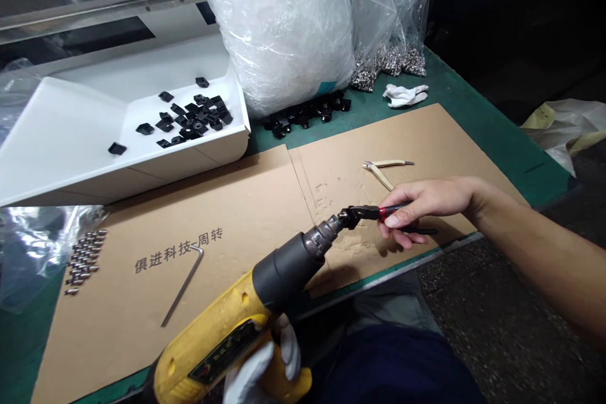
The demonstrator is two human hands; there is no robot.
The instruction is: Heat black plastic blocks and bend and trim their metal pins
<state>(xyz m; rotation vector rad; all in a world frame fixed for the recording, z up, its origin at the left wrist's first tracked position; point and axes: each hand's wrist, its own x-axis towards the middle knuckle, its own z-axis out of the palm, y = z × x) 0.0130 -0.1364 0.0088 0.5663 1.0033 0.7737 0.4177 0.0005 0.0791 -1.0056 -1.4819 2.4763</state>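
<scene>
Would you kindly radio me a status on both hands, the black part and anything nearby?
Left hand gripping heat gun. Right hand closed on pliers, black part in their jaws at the nozzle. Pale-handled tool lying just beyond right hand.

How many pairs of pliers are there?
2: a red-and-black pair in the right hand, at the tip of the heat gun, and a cream-handled pair open on the cardboard. Others may be hidden.
</scene>
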